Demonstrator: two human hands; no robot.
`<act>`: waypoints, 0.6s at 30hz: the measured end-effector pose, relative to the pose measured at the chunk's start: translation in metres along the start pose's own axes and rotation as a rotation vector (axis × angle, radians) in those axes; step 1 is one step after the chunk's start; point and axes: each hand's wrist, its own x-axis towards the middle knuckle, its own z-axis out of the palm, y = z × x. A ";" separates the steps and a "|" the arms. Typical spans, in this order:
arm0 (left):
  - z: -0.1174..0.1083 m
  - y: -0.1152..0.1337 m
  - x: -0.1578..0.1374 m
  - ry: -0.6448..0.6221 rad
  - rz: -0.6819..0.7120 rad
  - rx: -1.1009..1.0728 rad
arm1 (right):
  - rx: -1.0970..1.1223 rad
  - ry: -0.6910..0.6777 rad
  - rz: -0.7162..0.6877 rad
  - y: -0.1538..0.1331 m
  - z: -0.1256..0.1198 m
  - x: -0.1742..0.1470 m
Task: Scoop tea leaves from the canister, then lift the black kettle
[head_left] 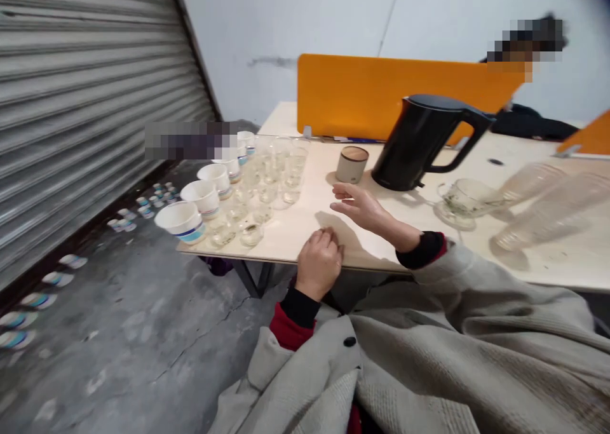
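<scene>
Right hand, yours (365,208): over the tabletop (305,213), in from the near edge; grip apart, thumb and fingers extended, nothing visible in it. 
Left hand, yours (320,262): at the near edge; grip together, fingers curled; you cannot tell whether it encloses anything. 
Canister (352,169), one: pale, wood-coloured top, upright toward the far edge, just beyond your right fingertips. 
Kettle (405,143), one: black, right of the canister, before the orange divider (352,97) at the far edge. 
Paper cups (178,223): row along the left edge, one at the near-left corner. 
Clear cups (267,196): rows just inside these.
</scene>
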 end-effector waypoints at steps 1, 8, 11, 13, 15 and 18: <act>0.000 0.000 0.000 0.001 0.004 -0.003 | -0.052 0.021 -0.028 0.000 -0.018 -0.022; -0.005 -0.004 0.003 -0.007 0.010 0.002 | -0.557 0.607 0.017 0.002 -0.173 -0.157; -0.006 -0.006 0.004 -0.004 0.031 0.017 | -0.750 0.870 0.109 0.011 -0.237 -0.192; -0.006 -0.007 0.004 0.000 0.033 0.027 | -0.866 0.879 0.201 0.020 -0.266 -0.208; -0.006 -0.009 0.005 0.009 0.028 0.028 | -0.972 0.779 0.281 0.030 -0.284 -0.216; -0.007 -0.010 0.006 0.010 0.038 0.026 | -1.072 0.556 0.317 0.049 -0.292 -0.218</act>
